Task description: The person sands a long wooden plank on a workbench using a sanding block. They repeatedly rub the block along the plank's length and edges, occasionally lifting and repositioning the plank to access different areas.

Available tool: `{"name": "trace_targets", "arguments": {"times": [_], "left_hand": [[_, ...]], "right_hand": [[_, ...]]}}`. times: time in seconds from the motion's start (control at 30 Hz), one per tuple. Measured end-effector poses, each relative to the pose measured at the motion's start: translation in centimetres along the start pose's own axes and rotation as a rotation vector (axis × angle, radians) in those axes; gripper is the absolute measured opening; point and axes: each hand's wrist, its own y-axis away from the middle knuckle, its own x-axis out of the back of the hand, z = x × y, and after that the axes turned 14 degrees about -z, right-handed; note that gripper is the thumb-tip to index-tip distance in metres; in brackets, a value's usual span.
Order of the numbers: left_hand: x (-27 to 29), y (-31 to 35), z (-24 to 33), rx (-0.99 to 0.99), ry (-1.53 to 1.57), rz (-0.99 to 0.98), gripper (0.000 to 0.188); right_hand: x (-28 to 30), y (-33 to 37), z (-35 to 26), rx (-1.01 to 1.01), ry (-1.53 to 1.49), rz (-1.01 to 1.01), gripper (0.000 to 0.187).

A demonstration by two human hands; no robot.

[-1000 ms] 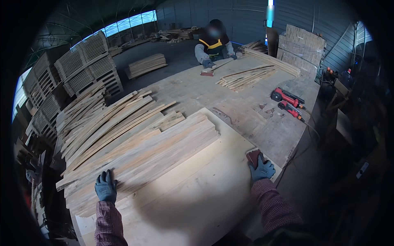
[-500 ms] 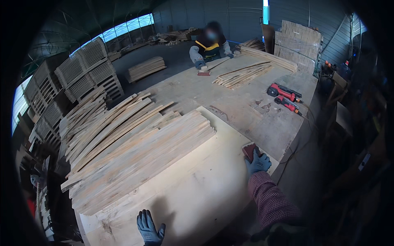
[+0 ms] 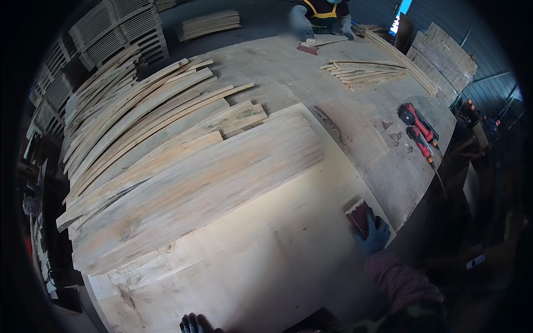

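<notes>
My right hand (image 3: 375, 237), in a blue-grey work glove, grips a dark red sanding block (image 3: 359, 217) near the right edge of a pale plywood sheet (image 3: 266, 238). Only the gloved fingers of my left hand (image 3: 192, 323) show at the lower edge; they are stretched out over the sheet and hold nothing. Beyond the bare strip of plywood, thin wooden boards (image 3: 200, 194) lie side by side across it, their faces streaked grey and tan.
Curved loose slats (image 3: 150, 111) are heaped at the left. Red power tools (image 3: 419, 130) lie on the worktable's right side. Across the table, a gloved co-worker (image 3: 325, 16) stands by another sanding block (image 3: 307, 49) and a pile of slats (image 3: 366, 74). Stacked pallets (image 3: 119, 33) rise behind.
The view has tilted down and shifted, so the boards look nearer. My left hand has slipped mostly out at the lower edge. My right hand still grips the sanding block near the sheet's right edge.
</notes>
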Motion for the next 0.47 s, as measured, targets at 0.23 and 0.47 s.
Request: {"name": "trace_targets", "arguments": {"times": [0.23,0.47], "left_hand": [[-0.9,0.1,0.3,0.028,-0.007,0.061,0.056],[-0.2,-0.8,0.5,0.012,0.031,0.047,0.058]], "right_hand": [[-1.1,0.3,1.9,0.045,0.036,-0.017,0.088],[-1.0,0.0,1.1,-0.056,0.044,-0.170,0.095]]}}
